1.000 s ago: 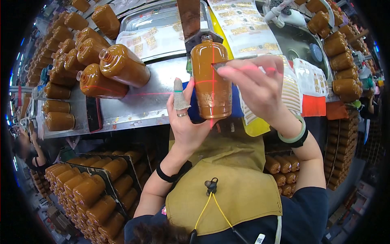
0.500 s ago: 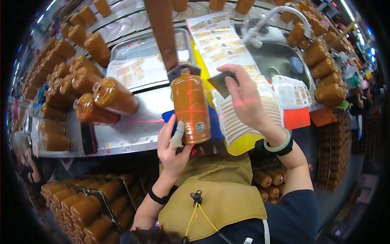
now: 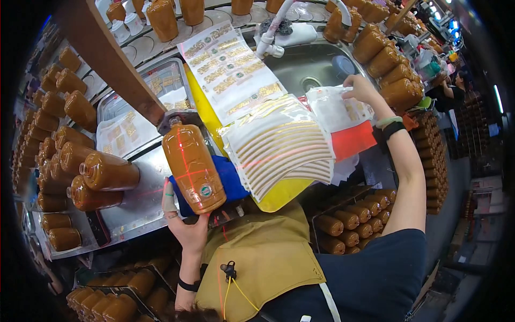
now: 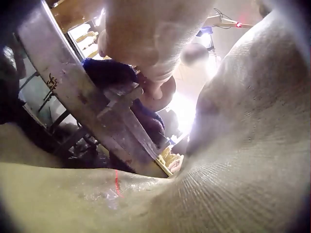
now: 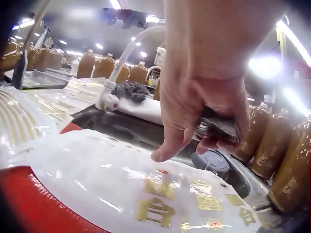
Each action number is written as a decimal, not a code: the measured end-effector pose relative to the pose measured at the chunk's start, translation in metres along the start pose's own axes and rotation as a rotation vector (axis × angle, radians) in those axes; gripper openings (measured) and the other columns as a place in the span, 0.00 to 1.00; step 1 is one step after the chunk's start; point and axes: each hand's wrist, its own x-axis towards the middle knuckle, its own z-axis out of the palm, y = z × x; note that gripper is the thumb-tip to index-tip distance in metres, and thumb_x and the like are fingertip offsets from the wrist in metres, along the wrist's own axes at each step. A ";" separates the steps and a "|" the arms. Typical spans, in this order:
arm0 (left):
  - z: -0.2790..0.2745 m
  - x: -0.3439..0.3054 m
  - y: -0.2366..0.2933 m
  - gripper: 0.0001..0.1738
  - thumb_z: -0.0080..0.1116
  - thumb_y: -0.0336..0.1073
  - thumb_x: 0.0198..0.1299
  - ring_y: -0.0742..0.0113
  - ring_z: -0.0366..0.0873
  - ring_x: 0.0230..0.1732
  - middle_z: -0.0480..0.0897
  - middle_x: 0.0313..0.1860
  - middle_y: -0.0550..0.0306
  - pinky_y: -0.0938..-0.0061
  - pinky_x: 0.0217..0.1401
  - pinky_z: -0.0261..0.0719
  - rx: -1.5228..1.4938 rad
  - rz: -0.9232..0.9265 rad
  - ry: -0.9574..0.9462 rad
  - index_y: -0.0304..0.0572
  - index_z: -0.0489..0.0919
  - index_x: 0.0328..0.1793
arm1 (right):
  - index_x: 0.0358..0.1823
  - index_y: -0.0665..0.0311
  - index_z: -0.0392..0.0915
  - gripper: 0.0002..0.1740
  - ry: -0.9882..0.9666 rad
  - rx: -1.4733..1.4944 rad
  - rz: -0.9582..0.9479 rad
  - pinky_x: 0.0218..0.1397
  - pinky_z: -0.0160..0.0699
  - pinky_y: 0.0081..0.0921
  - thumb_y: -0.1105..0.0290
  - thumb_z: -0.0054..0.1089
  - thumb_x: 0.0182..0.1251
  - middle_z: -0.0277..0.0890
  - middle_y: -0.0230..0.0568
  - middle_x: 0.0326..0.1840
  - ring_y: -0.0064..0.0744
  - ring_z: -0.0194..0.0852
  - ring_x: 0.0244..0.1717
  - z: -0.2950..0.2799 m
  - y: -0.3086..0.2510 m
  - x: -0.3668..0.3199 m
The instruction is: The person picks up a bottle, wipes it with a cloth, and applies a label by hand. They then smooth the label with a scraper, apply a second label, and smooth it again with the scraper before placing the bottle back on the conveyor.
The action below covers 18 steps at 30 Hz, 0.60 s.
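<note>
A glossy brown bottle (image 3: pixel 188 155) lies with its neck at a dark bracket (image 3: pixel 163 126) and its lower part over a blue cloth (image 3: pixel 232 180). Near its base shows a small round green label (image 3: pixel 206 190). My left hand (image 3: pixel 186 232) holds the bottle's base end, thumb at the bottom and fingers along the left side; one finger wears a pale cover. Off to the right, my right hand (image 3: pixel 366 90) reaches to a white sheet of gold decals (image 5: pixel 97 165). Its thumb points down just over the sheet, while the other fingers curl around a dark flat scraper (image 5: pixel 217 128).
Fanned decal sheets (image 3: pixel 284 155) lie on a yellow board (image 3: pixel 284 194) beside the bottle. A sink (image 3: pixel 306 61) with a faucet (image 3: pixel 271 40) is behind. Brown bottles (image 3: pixel 110 170) crowd the left; more are stacked under the counter. A wooden bar (image 3: pixel 115 64) slants above the bracket.
The right hand has gone from over the bottle out to the decal sheet at the right, taking the scraper along. The bottle has turned, bringing the green label into view. The head view has swung right.
</note>
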 end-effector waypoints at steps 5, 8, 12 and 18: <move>0.010 0.002 -0.003 0.54 0.77 0.23 0.44 0.55 0.68 0.77 0.71 0.76 0.47 0.62 0.80 0.64 -0.085 0.002 0.004 0.34 0.63 0.81 | 0.55 0.65 0.85 0.27 -0.026 0.031 -0.007 0.58 0.81 0.37 0.62 0.79 0.54 0.86 0.51 0.49 0.46 0.84 0.52 0.014 0.021 0.011; 0.009 0.002 0.000 0.56 0.78 0.19 0.45 0.60 0.69 0.75 0.71 0.75 0.49 0.65 0.78 0.69 -0.033 0.000 -0.011 0.34 0.61 0.82 | 0.55 0.64 0.86 0.25 -0.186 0.170 0.022 0.55 0.82 0.35 0.58 0.76 0.60 0.87 0.50 0.50 0.42 0.86 0.49 0.020 0.011 0.031; 0.007 0.002 -0.004 0.56 0.80 0.22 0.45 0.60 0.69 0.75 0.72 0.74 0.49 0.66 0.78 0.68 -0.102 -0.019 -0.027 0.34 0.62 0.82 | 0.47 0.65 0.88 0.20 -0.232 0.145 0.021 0.50 0.83 0.35 0.56 0.72 0.64 0.89 0.47 0.41 0.41 0.87 0.42 0.026 -0.013 0.069; 0.006 0.014 0.021 0.56 0.84 0.32 0.43 0.57 0.71 0.74 0.73 0.75 0.47 0.63 0.79 0.66 -0.120 -0.018 0.032 0.33 0.65 0.80 | 0.43 0.61 0.90 0.16 -0.007 0.059 0.043 0.50 0.84 0.42 0.56 0.70 0.64 0.88 0.50 0.40 0.52 0.88 0.46 0.057 -0.087 0.094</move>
